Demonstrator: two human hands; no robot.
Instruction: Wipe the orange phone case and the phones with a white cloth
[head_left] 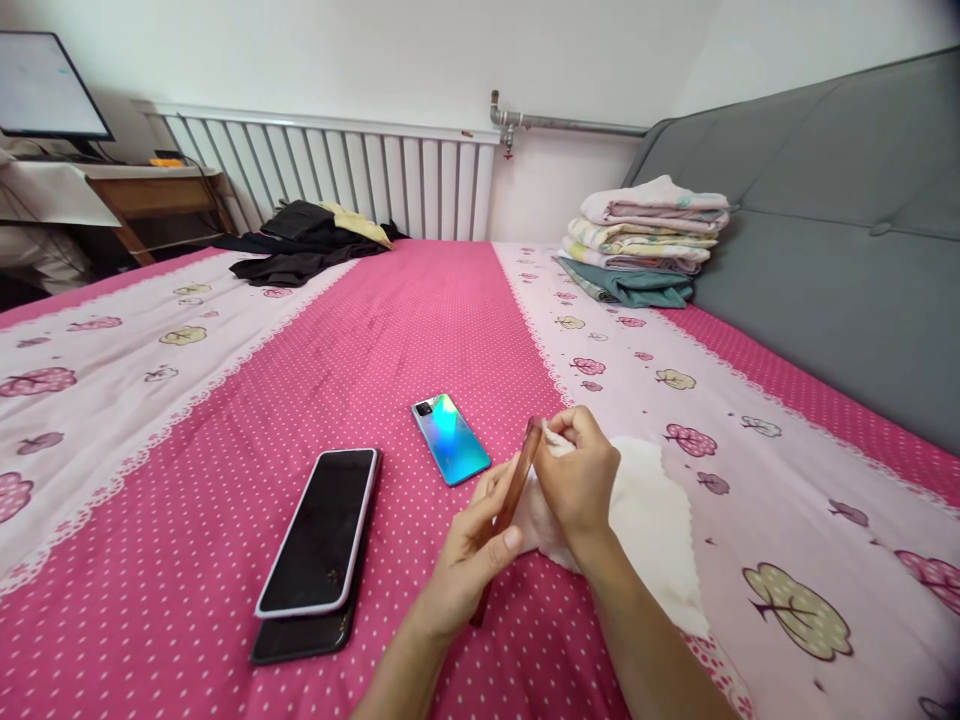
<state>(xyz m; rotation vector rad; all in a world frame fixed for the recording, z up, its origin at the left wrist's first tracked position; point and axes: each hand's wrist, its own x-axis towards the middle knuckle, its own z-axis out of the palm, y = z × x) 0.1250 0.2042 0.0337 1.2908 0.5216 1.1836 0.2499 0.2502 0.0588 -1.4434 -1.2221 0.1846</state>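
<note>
My left hand (480, 550) is closed round a reddish-brown phone case (517, 482), thumb on the near side and fingers behind. The case is tilted and seen nearly edge-on, so whether a phone is inside cannot be told. My right hand (581, 480) pinches a bit of white cloth (656, 520) against the upper end of the case. The rest of the cloth hangs behind my right wrist and spreads over the bed. Just beyond my left fingers lies a shiny blue phone (451, 440), back up.
Left of my hands, a white-edged phone (319, 535) rests on a dark phone or case (300, 640). Dark clothes (300, 240) and a folded stack (649, 235) sit farther back on the pink bed (420, 320). A grey headboard (825, 220) bounds the right; a radiator (337, 165) stands behind.
</note>
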